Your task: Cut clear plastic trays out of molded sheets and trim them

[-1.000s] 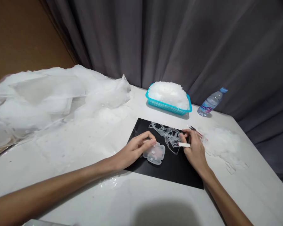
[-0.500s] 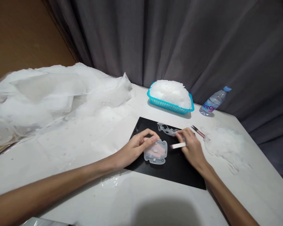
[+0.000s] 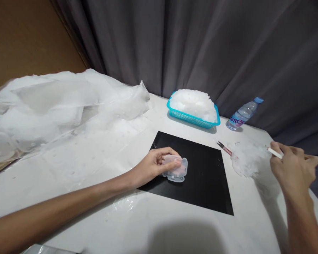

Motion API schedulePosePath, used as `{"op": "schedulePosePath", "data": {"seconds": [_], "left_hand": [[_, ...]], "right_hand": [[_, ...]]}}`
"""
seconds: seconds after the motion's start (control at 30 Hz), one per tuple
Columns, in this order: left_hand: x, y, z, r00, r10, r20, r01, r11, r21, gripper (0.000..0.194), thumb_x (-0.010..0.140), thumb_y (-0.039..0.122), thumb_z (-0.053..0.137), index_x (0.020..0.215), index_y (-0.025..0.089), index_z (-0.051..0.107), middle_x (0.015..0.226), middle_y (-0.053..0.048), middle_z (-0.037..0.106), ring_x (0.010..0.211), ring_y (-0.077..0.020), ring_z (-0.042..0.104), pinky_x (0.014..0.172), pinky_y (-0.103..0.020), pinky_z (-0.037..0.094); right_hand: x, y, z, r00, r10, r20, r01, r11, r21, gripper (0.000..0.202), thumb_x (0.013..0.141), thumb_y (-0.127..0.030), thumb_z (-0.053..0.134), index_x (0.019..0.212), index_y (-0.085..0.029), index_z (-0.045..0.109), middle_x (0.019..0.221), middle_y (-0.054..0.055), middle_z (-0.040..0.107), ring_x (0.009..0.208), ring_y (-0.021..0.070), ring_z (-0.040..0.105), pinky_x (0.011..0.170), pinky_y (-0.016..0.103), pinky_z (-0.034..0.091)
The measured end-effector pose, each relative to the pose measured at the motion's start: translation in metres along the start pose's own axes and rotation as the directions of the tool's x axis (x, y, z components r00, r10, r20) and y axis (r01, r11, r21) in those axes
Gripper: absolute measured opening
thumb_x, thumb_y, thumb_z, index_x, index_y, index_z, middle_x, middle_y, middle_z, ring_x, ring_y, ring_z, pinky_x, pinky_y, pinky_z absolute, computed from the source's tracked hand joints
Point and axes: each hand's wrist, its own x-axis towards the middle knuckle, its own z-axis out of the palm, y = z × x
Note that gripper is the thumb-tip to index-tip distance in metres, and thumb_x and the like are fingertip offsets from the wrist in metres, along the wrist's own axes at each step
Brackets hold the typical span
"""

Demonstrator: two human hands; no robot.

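Our left fingers (image 3: 177,164) grip one translucent, notched plastic piece (image 3: 180,173); our right fingers (image 3: 275,148) pinch one white stick (image 3: 275,153).

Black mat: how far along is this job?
Seemingly done: clear scraps heaped beside scissors. In hand: left hand has a translucent plastic piece over the black mat, right hand a white stick. Remaining: unclear; white pieces in the turquoise basket could be finished or waiting.

left hand (image 3: 152,165) — some fingers hidden | clear plastic (image 3: 46,249) — cut off at bottom edge
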Motion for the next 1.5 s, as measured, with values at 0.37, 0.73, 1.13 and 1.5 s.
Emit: {"op": "schedulePosePath", "data": {"seconds": [0.37, 0.73, 1.13, 1.5], "left_hand": [[0.001, 0.006, 0.002, 0.997, -0.049, 0.053, 0.055, 0.990, -0.132, 0.025, 0.096, 0.040, 0.073, 0.102, 0.017, 0.064, 0.095, -0.009, 0.082, 0.082, -0.0225, 0.081, 0.075, -0.032, 0.063], [0.006, -0.002, 0.002, 0.990, -0.119, 0.081, 0.135, 0.962, -0.239, 0.032, 0.091, 0.042, 0.079, 0.099, 0.015, 0.063, 0.070, 0.003, 0.066, 0.058, -0.0085, 0.060, 0.055, -0.018, 0.044], [0.009, -0.008, 0.002, 0.977, -0.106, 0.186, 0.130, 0.984, -0.123, 0.027, 0.096, 0.042, 0.072, 0.102, 0.017, 0.065, 0.076, 0.002, 0.065, 0.064, -0.0094, 0.058, 0.061, -0.021, 0.042], [0.008, -0.005, 0.002, 0.989, -0.082, 0.121, 0.089, 0.995, -0.048, 0.028, 0.095, 0.043, 0.073, 0.100, 0.016, 0.064, 0.077, 0.000, 0.069, 0.065, -0.0114, 0.062, 0.059, -0.021, 0.043]], "right_hand": [[-0.047, -0.105, -0.015, 0.929, -0.328, -0.170, 0.362, 0.720, 0.592, 0.035, 0.110, -0.029, 0.035, 0.103, -0.017, 0.068, 0.088, 0.009, 0.068, 0.085, 0.0230, 0.066, 0.080, 0.040, 0.053], [-0.107, -0.172, -0.042, 0.714, -0.698, -0.056, 0.374, 0.312, 0.873, 0.048, 0.103, -0.012, 0.059, 0.148, -0.026, 0.052, 0.116, 0.008, 0.074, 0.100, 0.0209, 0.071, 0.083, 0.035, 0.056], [-0.120, -0.176, -0.037, 0.724, -0.675, -0.143, 0.345, 0.175, 0.922, 0.044, 0.099, -0.002, 0.058, 0.139, -0.022, 0.059, 0.105, 0.008, 0.078, 0.080, 0.0189, 0.068, 0.068, 0.034, 0.052], [-0.121, -0.175, -0.036, 0.780, -0.625, -0.045, 0.229, 0.218, 0.949, 0.039, 0.103, -0.006, 0.050, 0.137, -0.024, 0.059, 0.093, 0.005, 0.069, 0.079, 0.0170, 0.063, 0.068, 0.031, 0.052]]}}
